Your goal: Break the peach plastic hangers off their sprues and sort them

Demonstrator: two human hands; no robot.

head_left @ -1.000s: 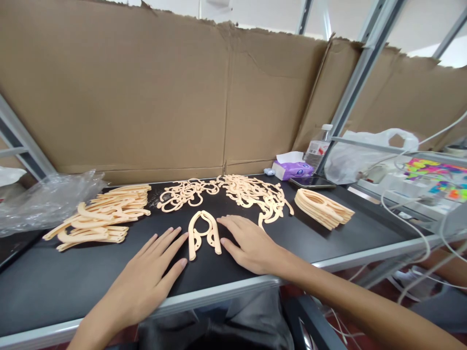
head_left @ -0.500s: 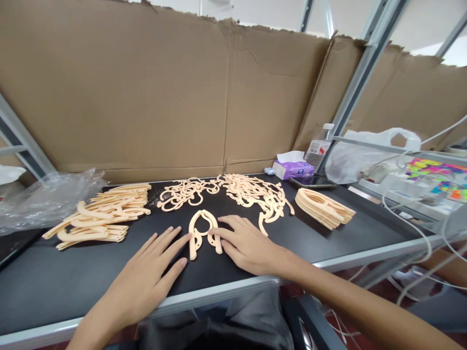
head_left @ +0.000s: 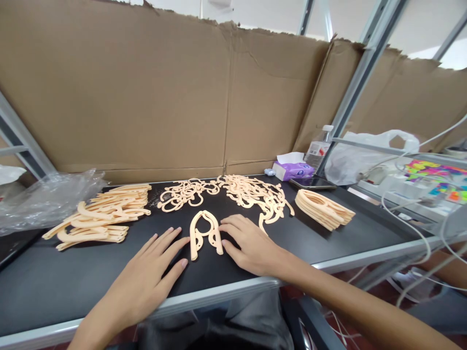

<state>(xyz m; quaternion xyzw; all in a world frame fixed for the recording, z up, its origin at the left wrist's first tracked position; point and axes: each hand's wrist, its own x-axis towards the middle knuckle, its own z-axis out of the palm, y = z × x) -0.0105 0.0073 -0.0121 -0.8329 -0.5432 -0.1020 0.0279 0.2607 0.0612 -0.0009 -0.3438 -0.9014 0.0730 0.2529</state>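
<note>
A cream plastic folding hanger [head_left: 194, 238], its two arms folded down, lies flat on the black tabletop in front of me. My left hand [head_left: 155, 265] rests palm down to its left, fingers spread, with a fingertip at the left arm's edge. On the other side, my right hand [head_left: 246, 243] lies with fingers stretched and fingertips touching the right arm. Neither hand grips it. A pile of loose hanger arms [head_left: 105, 214] is at the left. Behind the hanger are two heaps of small curved pieces [head_left: 188, 192] and hook-like parts [head_left: 251, 189]. Stacked folded hangers [head_left: 323, 209] sit at the right.
Clear plastic wrap [head_left: 51, 197] lies at the far left. A purple tissue pack [head_left: 294, 167], a phone [head_left: 313, 183] and a bottle [head_left: 319, 148] stand back right, near white cables [head_left: 408, 223]. A cardboard wall [head_left: 153, 92] closes off the back.
My right fingers have drawn back from over the hanger to its right edge. The hanger has shifted very slightly to the right. My left hand has hardly moved.
</note>
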